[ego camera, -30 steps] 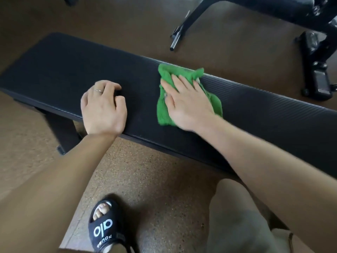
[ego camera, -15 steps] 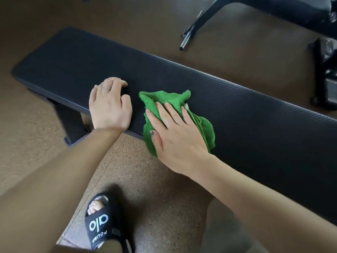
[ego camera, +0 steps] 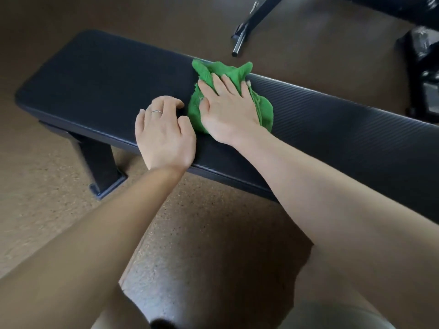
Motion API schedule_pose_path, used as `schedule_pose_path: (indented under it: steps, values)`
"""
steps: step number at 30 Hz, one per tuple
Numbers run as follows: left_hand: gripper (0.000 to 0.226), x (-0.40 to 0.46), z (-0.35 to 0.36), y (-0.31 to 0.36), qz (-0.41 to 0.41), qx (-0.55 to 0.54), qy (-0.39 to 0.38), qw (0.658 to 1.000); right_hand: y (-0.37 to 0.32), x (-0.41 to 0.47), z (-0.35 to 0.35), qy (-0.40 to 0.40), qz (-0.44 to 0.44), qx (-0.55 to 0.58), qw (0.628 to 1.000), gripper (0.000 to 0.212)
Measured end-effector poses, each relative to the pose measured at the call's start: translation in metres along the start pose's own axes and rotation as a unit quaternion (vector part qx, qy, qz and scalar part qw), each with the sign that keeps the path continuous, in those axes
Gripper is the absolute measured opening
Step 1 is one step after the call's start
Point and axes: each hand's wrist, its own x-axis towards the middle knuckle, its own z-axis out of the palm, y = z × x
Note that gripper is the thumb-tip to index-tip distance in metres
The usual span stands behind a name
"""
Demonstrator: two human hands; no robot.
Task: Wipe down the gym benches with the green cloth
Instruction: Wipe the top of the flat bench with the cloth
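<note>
Right hand (ego camera: 228, 112) flat on green cloth (ego camera: 237, 74), fingers (ego camera: 219, 85) spread and extended, pressing cloth down rather than gripping it. Cloth bunched, on black padded tabletop (ego camera: 95, 86) toward the far edge, roughly mid-length; green showing beyond fingertips and on both sides of the palm. Left hand (ego camera: 164, 136) just beside the cloth on the near side, palm down on the tabletop, fingers curled loosely, empty; ring (ego camera: 156, 111) on one finger. Thumb of left hand near cloth edge, contact unclear. Bench leg (ego camera: 99, 162) below left end, on brown speckled floor (ego camera: 35, 186). Black equipment frame (ego camera: 249, 22) on floor beyond the tabletop, apart from it. More dark gear (ego camera: 425, 74) at right edge, blurred.
</note>
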Motion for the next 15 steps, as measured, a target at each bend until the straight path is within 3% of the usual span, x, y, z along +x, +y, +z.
schedule_pose_path:
  steps: [3,6,8,12,15]
  values:
    - [0.043,0.012,-0.018,-0.007,0.004,-0.048,-0.062,0.997,-0.007,-0.066,0.006,0.039,0.0,-0.009,0.999,0.058]
    - [0.031,0.046,-0.045,-0.036,0.108,0.03,-0.069,0.991,-0.018,-0.128,0.014,0.044,0.023,-0.02,0.999,0.058]
    - [0.032,0.074,-0.056,-0.064,0.129,0.079,-0.06,0.987,-0.026,-0.145,0.017,0.034,0.047,-0.027,0.998,0.057]
    - [0.027,0.092,-0.051,-0.087,0.078,0.026,-0.084,0.993,-0.05,-0.112,0.015,0.018,0.046,-0.057,0.997,0.058]
    - [0.029,0.092,-0.046,-0.089,0.092,0.005,-0.082,0.992,-0.078,-0.062,0.019,0.03,0.021,-0.068,0.997,0.06]
